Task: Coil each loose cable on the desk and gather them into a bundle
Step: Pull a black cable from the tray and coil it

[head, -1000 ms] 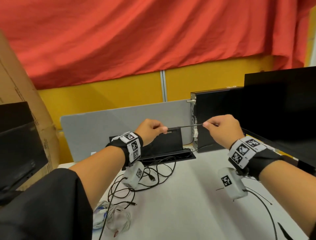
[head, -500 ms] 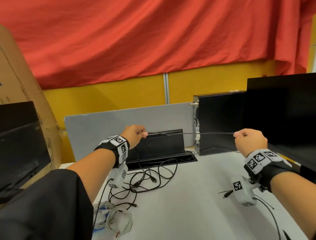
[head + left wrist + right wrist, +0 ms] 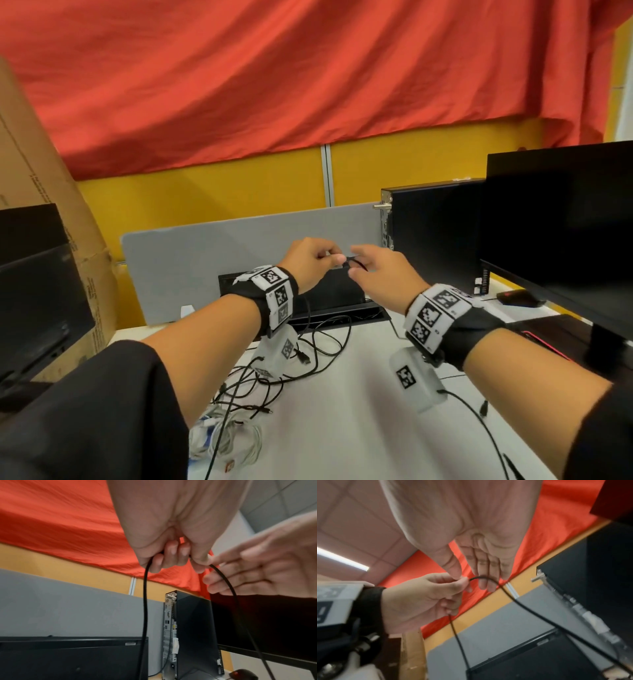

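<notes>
Both hands are raised together above the back of the white desk. My left hand grips a thin black cable in curled fingers, and a strand hangs down on each side of it. My right hand is right against it with straight fingers touching the cable's arc. A tangle of loose black cables lies on the desk below the left wrist. A pile of white cables sits at the near left.
A black computer tower and a dark monitor stand at the right, with a mouse under the screen. A grey divider and a black cable box close the back. A cardboard box and another screen stand left.
The hands were spread apart with the cable stretched taut between them; they have come together. The right hand's pinch has loosened to straight fingers, and the cable now hangs as a loop.
</notes>
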Demonstrator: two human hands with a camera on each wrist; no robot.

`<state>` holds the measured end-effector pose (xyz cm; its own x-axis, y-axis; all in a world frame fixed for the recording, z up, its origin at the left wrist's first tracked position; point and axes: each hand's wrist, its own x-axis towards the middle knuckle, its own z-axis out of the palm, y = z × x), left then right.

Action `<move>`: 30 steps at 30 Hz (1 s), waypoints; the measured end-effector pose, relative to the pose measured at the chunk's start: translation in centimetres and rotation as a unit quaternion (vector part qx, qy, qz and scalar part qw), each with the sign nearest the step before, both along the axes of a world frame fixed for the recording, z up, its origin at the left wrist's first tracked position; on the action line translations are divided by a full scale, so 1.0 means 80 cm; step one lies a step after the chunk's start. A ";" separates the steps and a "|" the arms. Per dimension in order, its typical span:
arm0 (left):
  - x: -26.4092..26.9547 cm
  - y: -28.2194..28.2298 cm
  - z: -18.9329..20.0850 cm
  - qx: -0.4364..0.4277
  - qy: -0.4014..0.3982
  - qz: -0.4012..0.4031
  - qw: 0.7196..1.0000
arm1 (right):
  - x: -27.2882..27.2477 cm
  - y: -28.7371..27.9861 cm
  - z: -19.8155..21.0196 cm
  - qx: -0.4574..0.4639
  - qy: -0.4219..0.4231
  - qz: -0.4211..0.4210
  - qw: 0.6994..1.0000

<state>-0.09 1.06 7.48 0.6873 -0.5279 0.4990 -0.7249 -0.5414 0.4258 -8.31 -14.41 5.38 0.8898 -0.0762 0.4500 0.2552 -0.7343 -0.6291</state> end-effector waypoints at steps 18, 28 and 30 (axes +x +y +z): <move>0.036 0.107 -0.014 0.030 0.041 0.106 0.993 | 0.017 -0.124 -0.052 0.054 -0.078 -0.253 0.963; 0.020 0.077 -0.017 0.014 0.028 0.081 0.996 | 0.008 -0.083 -0.038 -0.109 0.028 -0.220 0.969; 0.010 0.057 -0.020 0.014 0.027 0.049 0.998 | -0.001 -0.046 -0.026 -0.101 -0.013 -0.112 0.988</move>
